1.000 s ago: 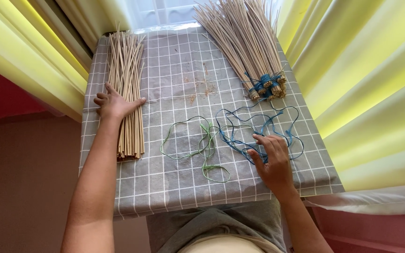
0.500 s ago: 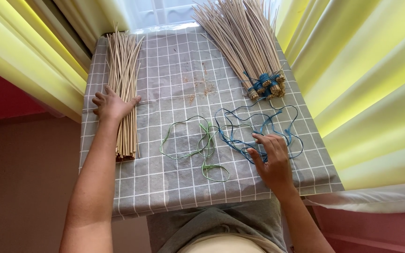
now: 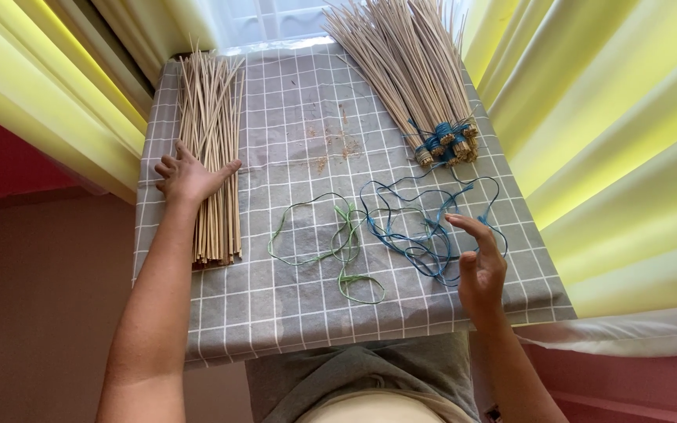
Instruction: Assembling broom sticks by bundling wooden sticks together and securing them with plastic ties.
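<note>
While the left hand [image 3: 190, 176] lay flat and open-fingered on the loose pile of thin pale sticks [image 3: 211, 157], the right hand [image 3: 479, 262] hovered half open, gripping nothing, at the right edge of the tangle of blue strings [image 3: 421, 223]. That pile ran lengthwise away from the person along the left side of the grey checked tablecloth [image 3: 299, 117], directly under the left palm and well apart from the right hand. One loose pile showed, and at the far right one fanned heap of sticks in blue-tied bundles [image 3: 417, 70], with perhaps four or five bindings, hard to count. One green string [image 3: 338, 251] lay between the hands, just beside the blue tangle.
</note>
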